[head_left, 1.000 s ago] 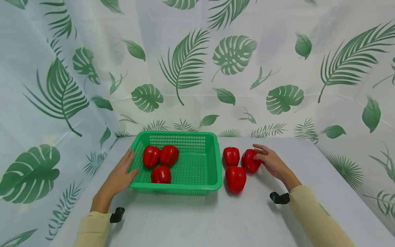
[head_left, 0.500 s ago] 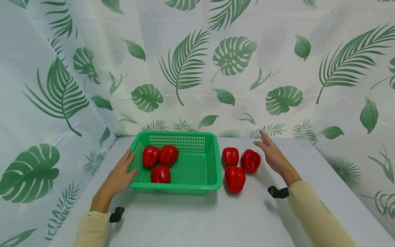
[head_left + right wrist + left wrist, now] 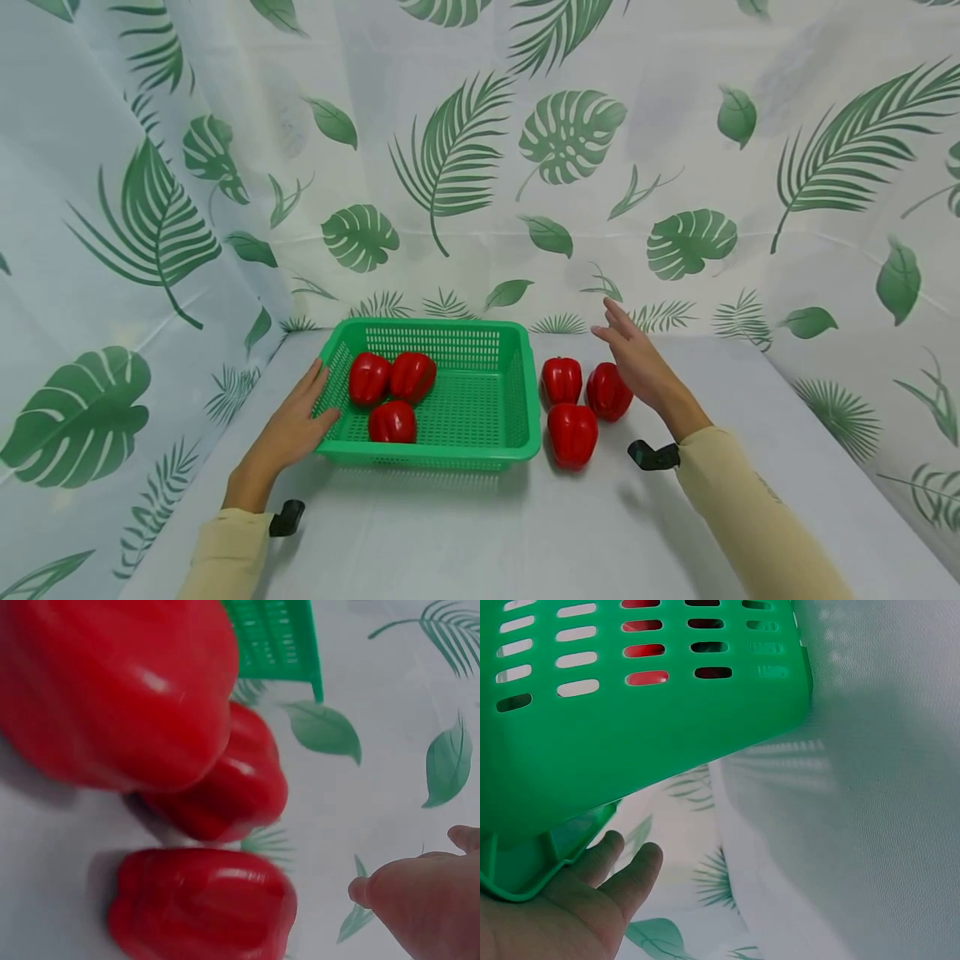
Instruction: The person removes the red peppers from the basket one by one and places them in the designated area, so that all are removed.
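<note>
The left hand (image 3: 291, 432) touches the green basket (image 3: 480, 454) straight-fingered; the right hand (image 3: 637, 358) hovers, fingers extended, only its wrist view showing a gap to the red peppers (image 3: 573, 435) leftward, table (image 3: 750, 392) stretching rightward.

Red peppers (image 3: 572, 436) split between basket (image 3: 427, 452) and table (image 3: 450, 533)

A person's left hand (image 3: 291, 432) rests against the left rim of the green basket, left of center, where three peppers sit grouped toward the left side. Three more cluster on the white table just beside its right wall. At center right, the right hand (image 3: 640, 358), fingers extended, partly overlaps the rightmost pepper in view. A leaf-print sheet (image 3: 472, 50) fills the upper frame.
</note>
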Demonstrator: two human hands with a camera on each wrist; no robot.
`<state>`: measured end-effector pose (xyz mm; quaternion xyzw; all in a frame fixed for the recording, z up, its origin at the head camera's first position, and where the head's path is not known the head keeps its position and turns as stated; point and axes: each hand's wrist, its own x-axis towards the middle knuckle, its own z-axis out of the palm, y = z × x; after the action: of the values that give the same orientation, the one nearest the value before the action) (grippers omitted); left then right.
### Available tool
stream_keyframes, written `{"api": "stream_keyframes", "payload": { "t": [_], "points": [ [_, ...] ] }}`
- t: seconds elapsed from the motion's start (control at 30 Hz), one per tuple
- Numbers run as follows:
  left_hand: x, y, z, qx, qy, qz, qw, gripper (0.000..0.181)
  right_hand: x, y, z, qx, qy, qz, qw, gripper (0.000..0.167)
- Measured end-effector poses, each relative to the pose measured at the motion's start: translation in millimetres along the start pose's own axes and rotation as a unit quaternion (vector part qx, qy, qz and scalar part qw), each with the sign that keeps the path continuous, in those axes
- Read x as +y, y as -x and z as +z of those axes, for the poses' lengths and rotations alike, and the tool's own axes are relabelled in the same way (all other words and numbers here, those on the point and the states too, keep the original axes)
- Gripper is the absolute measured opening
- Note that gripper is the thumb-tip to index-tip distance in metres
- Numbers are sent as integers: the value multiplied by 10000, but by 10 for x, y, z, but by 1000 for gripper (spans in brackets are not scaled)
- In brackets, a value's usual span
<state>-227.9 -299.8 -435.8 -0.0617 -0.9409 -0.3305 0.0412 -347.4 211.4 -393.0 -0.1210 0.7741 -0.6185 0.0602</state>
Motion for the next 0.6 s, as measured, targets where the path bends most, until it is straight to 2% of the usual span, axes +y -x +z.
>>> {"api": "stream_keyframes", "payload": {
  "t": [0.3,0.6],
  "points": [
    [1,11,-14,-22,94,22,10000,75,-166,-100,244,-301,-710,-185,9969,80],
    [-6,-1,-3,23,99,38,9999,75,-300,-182,540,-580,-953,-290,9933,79]
  ]
}}
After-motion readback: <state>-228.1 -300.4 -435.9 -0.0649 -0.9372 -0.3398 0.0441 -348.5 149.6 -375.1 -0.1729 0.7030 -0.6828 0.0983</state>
